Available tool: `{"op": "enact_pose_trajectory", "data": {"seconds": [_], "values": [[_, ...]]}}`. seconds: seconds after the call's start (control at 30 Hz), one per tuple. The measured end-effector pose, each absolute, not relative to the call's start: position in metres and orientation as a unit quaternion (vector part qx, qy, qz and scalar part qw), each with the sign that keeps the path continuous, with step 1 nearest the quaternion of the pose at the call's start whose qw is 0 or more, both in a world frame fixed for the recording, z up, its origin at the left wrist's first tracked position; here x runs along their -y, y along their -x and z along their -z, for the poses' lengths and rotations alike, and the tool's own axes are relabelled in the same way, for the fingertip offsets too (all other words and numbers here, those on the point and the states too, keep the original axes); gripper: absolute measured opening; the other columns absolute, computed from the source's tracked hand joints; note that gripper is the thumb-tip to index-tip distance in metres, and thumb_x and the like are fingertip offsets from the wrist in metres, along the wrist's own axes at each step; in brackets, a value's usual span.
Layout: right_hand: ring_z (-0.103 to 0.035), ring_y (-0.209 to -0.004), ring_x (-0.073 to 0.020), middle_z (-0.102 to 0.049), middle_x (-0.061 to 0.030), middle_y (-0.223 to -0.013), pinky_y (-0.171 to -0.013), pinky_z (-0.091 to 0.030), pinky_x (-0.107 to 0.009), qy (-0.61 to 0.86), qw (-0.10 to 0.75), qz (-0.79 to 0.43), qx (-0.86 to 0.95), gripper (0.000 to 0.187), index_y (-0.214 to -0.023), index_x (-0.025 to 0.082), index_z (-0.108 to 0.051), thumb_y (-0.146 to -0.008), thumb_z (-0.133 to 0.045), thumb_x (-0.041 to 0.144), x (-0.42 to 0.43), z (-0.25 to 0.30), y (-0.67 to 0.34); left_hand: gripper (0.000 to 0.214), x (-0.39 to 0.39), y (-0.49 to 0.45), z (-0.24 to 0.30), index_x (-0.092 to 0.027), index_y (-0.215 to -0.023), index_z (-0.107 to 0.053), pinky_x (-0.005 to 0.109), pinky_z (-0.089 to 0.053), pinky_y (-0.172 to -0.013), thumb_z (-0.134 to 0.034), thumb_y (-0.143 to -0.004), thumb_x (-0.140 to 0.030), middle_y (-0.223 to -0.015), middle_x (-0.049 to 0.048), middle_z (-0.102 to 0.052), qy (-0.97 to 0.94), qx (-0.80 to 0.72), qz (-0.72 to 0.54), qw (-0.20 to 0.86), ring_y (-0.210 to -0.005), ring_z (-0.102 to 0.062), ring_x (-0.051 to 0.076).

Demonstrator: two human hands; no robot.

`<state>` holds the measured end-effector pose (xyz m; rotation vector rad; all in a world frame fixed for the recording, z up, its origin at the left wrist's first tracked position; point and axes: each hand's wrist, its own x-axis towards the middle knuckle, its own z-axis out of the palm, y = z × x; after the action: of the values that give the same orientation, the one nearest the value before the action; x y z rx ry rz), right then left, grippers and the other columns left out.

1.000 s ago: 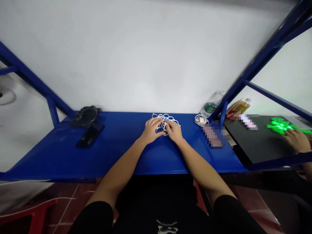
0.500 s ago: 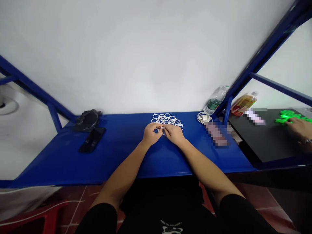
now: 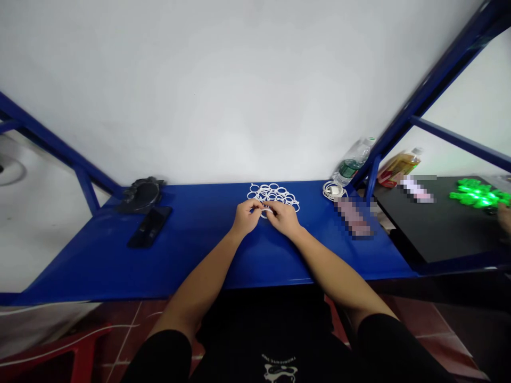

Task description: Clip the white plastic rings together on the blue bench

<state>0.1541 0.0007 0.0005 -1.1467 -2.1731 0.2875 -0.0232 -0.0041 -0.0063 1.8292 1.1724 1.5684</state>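
Note:
Several thin white rings (image 3: 273,188) lie in a loose, overlapping cluster toward the back of the blue table (image 3: 199,260). At the near side of that cluster, my left hand (image 3: 246,215) and my right hand (image 3: 283,215) meet with bent fingers. Between their fingertips is one white ring (image 3: 266,209), pinched from both sides. My fingers cover part of it, and a small dark spot shows by the fingertips. What joins the rings, if anything, is too small to make out.
A black phone (image 3: 150,227) and a dark round object (image 3: 143,196) lie at left. On the right are a coiled white cable (image 3: 334,191), a water bottle (image 3: 353,162) and a blurred-out item (image 3: 354,217). Green glowing pieces (image 3: 479,194) and a person's hand (image 3: 505,217) are at the neighbouring table.
The ring between my fingertips has turned and shows more of its curve; my hands stay almost in place. The other person's hand has moved right, away from the green pieces.

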Motion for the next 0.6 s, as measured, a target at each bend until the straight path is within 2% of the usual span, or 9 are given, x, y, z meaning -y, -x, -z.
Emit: {"op": "enact_pose_trajectory", "data": {"seconds": [0.13,0.23,0.37,0.5,0.6], "values": [[-0.072,-0.091,-0.0196,-0.078,-0.006,-0.102,-0.08,-0.051,-0.028,0.425,0.284,-0.152,0.846,0.036,-0.132,0.022,-0.07,-0.099,-0.064,0.034,-0.007,-0.007,-0.159,0.018,-0.003,0.042,0.001,-0.021,-0.077,-0.069,0.032,-0.053,-0.078,-0.054,-0.081,-0.012,-0.081,0.0025,-0.073,-0.695,-0.454,-0.543,0.123,-0.078,-0.067,0.019],[-0.071,-0.096,-0.0209,-0.078,-0.0056,-0.104,-0.081,-0.05,-0.029,0.415,0.224,-0.156,0.868,0.031,-0.127,0.023,-0.072,-0.098,-0.068,0.033,-0.012,-0.013,-0.167,0.02,-0.014,0.068,0.0,-0.021,-0.08,-0.07,0.034,-0.053,-0.083,-0.053,-0.082,-0.01,-0.085,0.0043,-0.073,-0.699,-0.498,-0.51,0.051,-0.083,-0.067,0.021],[-0.071,-0.097,-0.0211,-0.078,-0.0053,-0.108,-0.081,-0.049,-0.029,0.436,0.176,-0.151,0.87,0.027,-0.124,0.024,-0.072,-0.098,-0.066,0.026,-0.016,-0.016,-0.175,0.021,-0.03,0.109,0.009,-0.021,-0.084,-0.073,0.034,-0.051,-0.087,-0.055,-0.085,-0.011,-0.092,0.0038,-0.076,-0.681,-0.61,-0.397,0.078,-0.087,-0.068,0.022],[-0.071,-0.099,-0.0217,-0.078,-0.0062,-0.113,-0.083,-0.05,-0.03,0.446,0.16,-0.138,0.87,0.026,-0.123,0.025,-0.072,-0.098,-0.063,0.023,-0.022,-0.014,-0.181,0.014,-0.037,0.144,0.02,-0.02,-0.068,-0.069,0.033,-0.048,-0.072,-0.065,-0.078,-0.012,-0.066,0.0012,-0.068,-0.664,-0.651,-0.355,0.1,-0.064,-0.058,0.02],[-0.071,-0.098,-0.0215,-0.078,-0.0062,-0.116,-0.084,-0.051,-0.03,0.445,0.157,-0.136,0.871,0.03,-0.122,0.025,-0.072,-0.095,-0.061,0.016,-0.024,-0.014,-0.185,0.006,-0.037,0.156,0.021,-0.02,-0.073,-0.069,0.033,-0.048,-0.073,-0.071,-0.077,-0.016,-0.066,0.0007,-0.066,-0.635,-0.677,-0.362,0.082,-0.064,-0.055,0.019]]}}
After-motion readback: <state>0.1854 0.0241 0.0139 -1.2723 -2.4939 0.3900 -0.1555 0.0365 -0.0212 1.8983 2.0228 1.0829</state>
